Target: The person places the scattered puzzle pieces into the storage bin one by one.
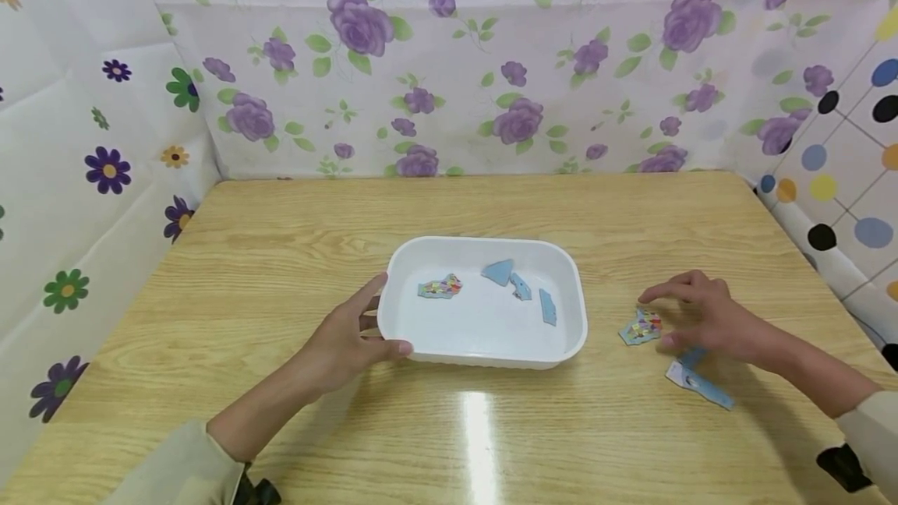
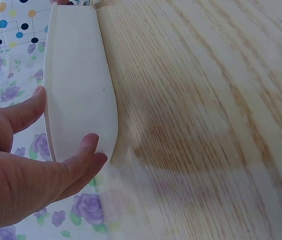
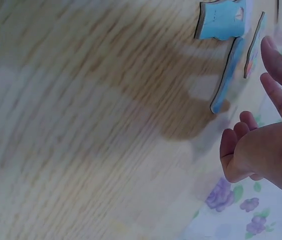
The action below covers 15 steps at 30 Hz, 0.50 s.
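My left hand [image 1: 340, 341] holds the left end of a white plastic tray [image 1: 477, 357], with its thumb at the front corner and its fingers along the outer wall. Inside the tray lie several flat puzzle pieces: a colourful one [image 1: 440, 287] at left and blue ones [image 1: 499, 272] at right. My right hand [image 1: 715, 326] hovers right of the tray, thumb and forefinger spread apart beside a colourful puzzle piece [image 1: 641, 327] on the table. Beneath this hand is a blue piece [image 1: 693, 357], partly hidden, next to a long blue-and-white piece [image 1: 699, 384].
The wooden table [image 1: 295, 232] reaches back to a wall cloth with purple flowers [image 1: 519, 121]. Patterned cloths also hang at the left and right sides. A light reflection shows on the table in front of the tray.
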Motion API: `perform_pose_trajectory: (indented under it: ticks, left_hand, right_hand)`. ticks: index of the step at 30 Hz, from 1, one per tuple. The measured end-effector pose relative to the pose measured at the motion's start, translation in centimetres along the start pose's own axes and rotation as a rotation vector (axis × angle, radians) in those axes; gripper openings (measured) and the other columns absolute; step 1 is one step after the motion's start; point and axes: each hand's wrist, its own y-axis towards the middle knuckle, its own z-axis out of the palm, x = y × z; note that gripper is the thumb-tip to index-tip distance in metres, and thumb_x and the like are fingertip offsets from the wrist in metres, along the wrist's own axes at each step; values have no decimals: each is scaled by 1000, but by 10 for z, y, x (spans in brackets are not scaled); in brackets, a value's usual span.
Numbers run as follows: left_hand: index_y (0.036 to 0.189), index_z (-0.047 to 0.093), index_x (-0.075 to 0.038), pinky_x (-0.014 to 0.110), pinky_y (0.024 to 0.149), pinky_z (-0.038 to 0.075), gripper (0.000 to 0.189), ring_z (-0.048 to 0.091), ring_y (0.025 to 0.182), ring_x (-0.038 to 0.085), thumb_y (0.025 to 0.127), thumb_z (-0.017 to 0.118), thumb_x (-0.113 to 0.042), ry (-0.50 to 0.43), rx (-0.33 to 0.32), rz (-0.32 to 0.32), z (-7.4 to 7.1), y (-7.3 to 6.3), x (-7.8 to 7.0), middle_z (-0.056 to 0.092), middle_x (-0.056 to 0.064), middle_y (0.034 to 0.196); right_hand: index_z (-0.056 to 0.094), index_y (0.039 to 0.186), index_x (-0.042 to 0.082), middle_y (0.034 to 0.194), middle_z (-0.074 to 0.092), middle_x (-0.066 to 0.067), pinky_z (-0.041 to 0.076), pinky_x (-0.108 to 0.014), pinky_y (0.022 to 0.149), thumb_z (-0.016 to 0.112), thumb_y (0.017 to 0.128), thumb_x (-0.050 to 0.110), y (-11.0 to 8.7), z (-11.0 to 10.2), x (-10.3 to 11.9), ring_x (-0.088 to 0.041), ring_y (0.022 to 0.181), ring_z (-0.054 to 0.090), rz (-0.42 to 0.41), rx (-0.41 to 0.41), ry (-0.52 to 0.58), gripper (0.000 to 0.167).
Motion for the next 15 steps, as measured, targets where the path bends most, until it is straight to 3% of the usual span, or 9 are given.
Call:
perform_pose_trajectory:
  ticks: [7, 12, 15]
  left_hand:
    - [155, 12, -11, 31, 85, 57, 106, 53, 120, 35, 77, 82, -14, -17, 5, 0, -1, 0, 0, 43, 21, 142]
    - [155, 12, -11, 31, 85, 57, 105, 53, 121, 35, 77, 82, -14, -17, 7, 2, -1, 0, 0, 42, 21, 142]
    - [155, 12, -11, 31, 86, 57, 105, 53, 121, 35, 77, 82, -14, -16, 10, 4, -1, 0, 0, 42, 20, 142]
  right_hand:
    - [64, 119, 15, 121, 41, -22, 24, -49, 82, 84, 72, 16, 1, 5, -4, -43, 112, 25, -30, -6, 4, 51]
    - [66, 118, 15, 119, 43, -19, 21, -46, 82, 85, 70, 14, 1, 7, -7, -36, 112, 28, -59, -32, -5, 51]
    - [66, 117, 16, 120, 42, -20, 22, -51, 83, 85, 70, 13, 1, 7, -8, -40, 113, 27, -47, -30, -6, 50]
